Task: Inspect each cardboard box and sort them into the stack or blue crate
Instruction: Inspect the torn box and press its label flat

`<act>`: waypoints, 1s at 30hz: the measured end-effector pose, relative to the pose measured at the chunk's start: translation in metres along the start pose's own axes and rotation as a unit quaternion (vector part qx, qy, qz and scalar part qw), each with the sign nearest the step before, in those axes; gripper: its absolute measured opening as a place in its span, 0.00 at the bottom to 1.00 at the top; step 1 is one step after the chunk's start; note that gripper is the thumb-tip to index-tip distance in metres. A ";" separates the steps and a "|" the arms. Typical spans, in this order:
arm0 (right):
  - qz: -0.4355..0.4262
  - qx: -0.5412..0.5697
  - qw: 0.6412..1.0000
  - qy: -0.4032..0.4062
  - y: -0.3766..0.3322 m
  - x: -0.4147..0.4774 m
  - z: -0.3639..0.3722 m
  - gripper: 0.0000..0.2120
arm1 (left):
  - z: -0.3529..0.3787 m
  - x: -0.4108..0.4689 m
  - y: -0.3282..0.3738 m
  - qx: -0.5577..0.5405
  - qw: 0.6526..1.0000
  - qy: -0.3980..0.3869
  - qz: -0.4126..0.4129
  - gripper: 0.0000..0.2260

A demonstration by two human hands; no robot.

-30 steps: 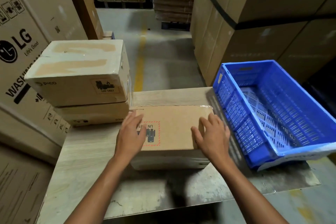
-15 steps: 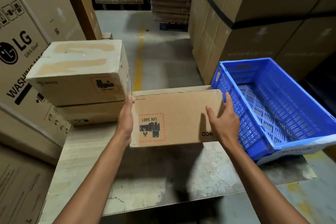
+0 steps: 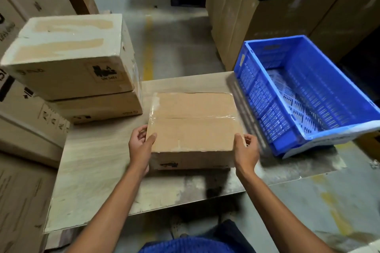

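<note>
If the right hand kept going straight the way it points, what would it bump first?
The cardboard box: the right hand already grips its near right corner and seems to point inward over it.

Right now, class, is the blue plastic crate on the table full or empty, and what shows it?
Empty: the blue plastic crate shows a bare slotted floor; the taped brown cardboard box is outside it.
</note>
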State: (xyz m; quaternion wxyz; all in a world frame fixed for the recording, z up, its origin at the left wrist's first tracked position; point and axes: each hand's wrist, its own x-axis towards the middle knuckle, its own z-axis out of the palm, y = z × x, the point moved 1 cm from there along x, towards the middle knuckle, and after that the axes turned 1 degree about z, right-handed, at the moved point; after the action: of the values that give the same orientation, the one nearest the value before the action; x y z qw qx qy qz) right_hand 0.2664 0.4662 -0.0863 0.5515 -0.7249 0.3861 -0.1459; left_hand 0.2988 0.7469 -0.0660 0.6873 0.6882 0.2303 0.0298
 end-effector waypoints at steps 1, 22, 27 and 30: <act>0.004 -0.009 1.000 -0.006 0.003 0.001 0.000 0.08 | -0.001 0.000 -0.006 0.006 1.000 0.002 -0.005 0.17; -0.382 -0.415 0.821 -0.083 0.014 -0.040 0.026 0.24 | 0.075 -0.058 -0.029 0.554 0.684 -0.276 0.387 0.26; -0.431 -0.389 0.801 -0.148 -0.004 -0.055 0.043 0.22 | 0.048 -0.045 -0.026 0.553 0.705 -0.252 0.365 0.28; -0.421 -0.371 0.805 -0.191 -0.004 -0.066 0.058 0.21 | 0.018 -0.037 -0.034 0.578 0.703 -0.216 0.353 0.30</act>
State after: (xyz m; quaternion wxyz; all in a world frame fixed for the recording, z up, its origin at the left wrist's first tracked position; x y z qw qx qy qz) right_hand 0.2613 0.5541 -0.0889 0.1872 -0.9789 -0.0459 -0.0680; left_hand 0.2631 0.7150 -0.0893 0.1246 0.9691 -0.2119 -0.0186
